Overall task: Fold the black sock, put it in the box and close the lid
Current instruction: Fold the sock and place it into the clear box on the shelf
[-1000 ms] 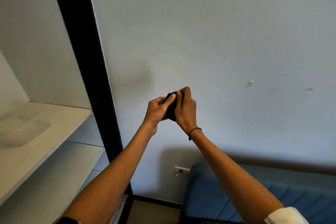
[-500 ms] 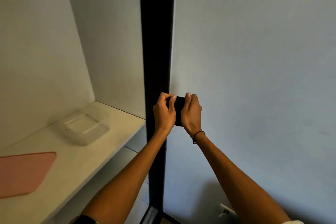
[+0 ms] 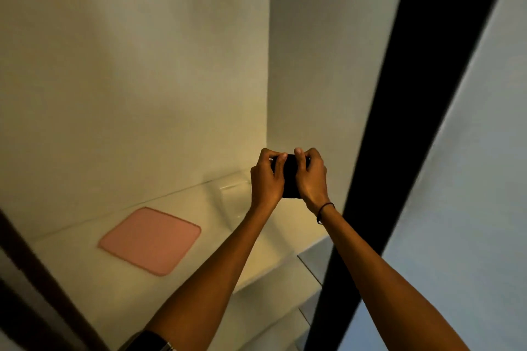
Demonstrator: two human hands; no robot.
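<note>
Both hands hold the black sock, bunched into a small folded bundle between them. My left hand grips its left side and my right hand grips its right side, thumbs on top. The clear plastic box stands on the white shelf just left of and below my hands; motion blur smears it and my left forearm covers part of it. The pink lid lies flat on the shelf, left of the box.
The shelf sits in a white cabinet niche with a back wall and a right side panel. A black vertical post runs down on the right, with a pale wall beyond it. A lower shelf shows below.
The view has swung left, so the shelf, box and pink lid now sit in front of me. Both hands have kept hold of the sock and now hang over the shelf near the box.
</note>
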